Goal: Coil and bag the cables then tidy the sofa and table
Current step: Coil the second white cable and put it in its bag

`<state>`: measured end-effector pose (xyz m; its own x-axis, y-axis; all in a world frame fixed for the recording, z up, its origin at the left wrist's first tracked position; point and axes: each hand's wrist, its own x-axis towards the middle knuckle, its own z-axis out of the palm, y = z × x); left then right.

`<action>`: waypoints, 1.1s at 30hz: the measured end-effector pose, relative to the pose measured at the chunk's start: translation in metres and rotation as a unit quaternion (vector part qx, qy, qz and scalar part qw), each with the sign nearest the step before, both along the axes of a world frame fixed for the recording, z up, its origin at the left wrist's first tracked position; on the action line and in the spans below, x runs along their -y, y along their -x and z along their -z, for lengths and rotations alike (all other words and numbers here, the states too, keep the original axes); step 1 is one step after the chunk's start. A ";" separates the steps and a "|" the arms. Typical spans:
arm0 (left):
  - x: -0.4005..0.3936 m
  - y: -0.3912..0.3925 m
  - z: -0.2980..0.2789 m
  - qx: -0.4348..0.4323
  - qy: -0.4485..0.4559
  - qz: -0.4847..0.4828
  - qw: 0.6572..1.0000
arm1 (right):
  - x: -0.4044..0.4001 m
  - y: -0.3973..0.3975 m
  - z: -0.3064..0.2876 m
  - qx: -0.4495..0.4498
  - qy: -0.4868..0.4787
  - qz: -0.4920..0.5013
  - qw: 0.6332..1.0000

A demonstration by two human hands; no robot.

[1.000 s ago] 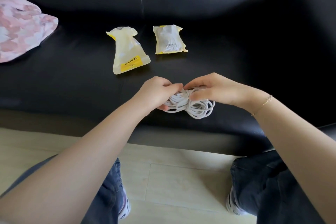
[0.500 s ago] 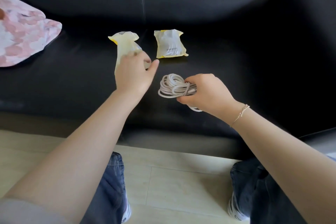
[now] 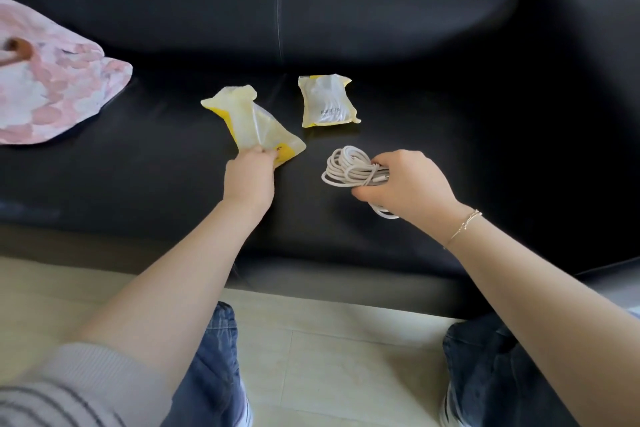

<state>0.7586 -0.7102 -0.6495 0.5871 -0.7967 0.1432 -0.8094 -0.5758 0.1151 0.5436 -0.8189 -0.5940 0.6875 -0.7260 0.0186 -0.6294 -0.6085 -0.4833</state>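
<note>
Now right hand [image 3: 410, 185] grips coiled cable [image 3: 348, 166]; left hand [image 3: 250, 180] pinches empty bag [image 3: 254, 123].

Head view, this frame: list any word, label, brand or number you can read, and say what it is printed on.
No text here can be read.
Filled bag: one line of dark print near its lower end, too small and blurred to read.
Empty bag, pinched by the left hand: a yellow label with dark marks, mostly covered by the hand, unreadable.
Cable in the right hand, pink cushion, sofa: no print visible.
</note>
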 end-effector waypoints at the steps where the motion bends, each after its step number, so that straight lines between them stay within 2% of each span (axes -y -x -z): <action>1: -0.003 0.004 0.003 0.003 0.002 0.004 1.000 | 0.001 0.001 0.000 0.000 -0.003 0.004 1.000; 5: -0.014 0.029 0.000 -0.016 0.034 0.019 0.999 | 0.002 0.010 -0.002 -0.007 -0.003 0.016 1.000; 8: -0.018 0.059 -0.012 -0.094 0.058 0.026 0.994 | 0.002 0.020 -0.002 -0.017 0.000 0.024 1.000; 11: -0.016 0.091 -0.022 -0.182 0.034 0.044 0.982 | 0.001 0.032 -0.004 -0.021 -0.002 0.025 0.999; 13: -0.012 0.101 -0.026 -0.185 0.001 0.064 0.981 | 0.001 0.039 -0.006 -0.019 -0.008 0.029 0.999; 16: -0.012 0.095 -0.029 -0.166 -0.015 0.073 0.983 | 0.002 0.049 -0.007 -0.020 -0.021 0.043 0.999; 20: -0.010 0.075 -0.025 -0.234 0.011 0.050 0.971 | 0.002 0.056 -0.003 -0.029 -0.037 0.054 0.997; 24: -0.003 0.072 -0.020 -0.278 0.029 0.047 0.959 | 0.002 0.053 0.004 0.013 -0.125 0.068 0.990; 27: -0.001 0.071 -0.015 -0.298 0.038 0.039 0.953 | 0.000 0.045 0.004 0.096 -0.276 0.105 0.951; 30: -0.004 0.073 -0.012 -0.332 0.091 0.023 0.939 | -0.004 0.037 0.003 0.183 -0.442 0.119 0.870; 33: -0.006 0.082 -0.011 -0.298 0.100 0.039 0.948 | -0.009 0.029 0.005 0.249 -0.519 0.100 0.811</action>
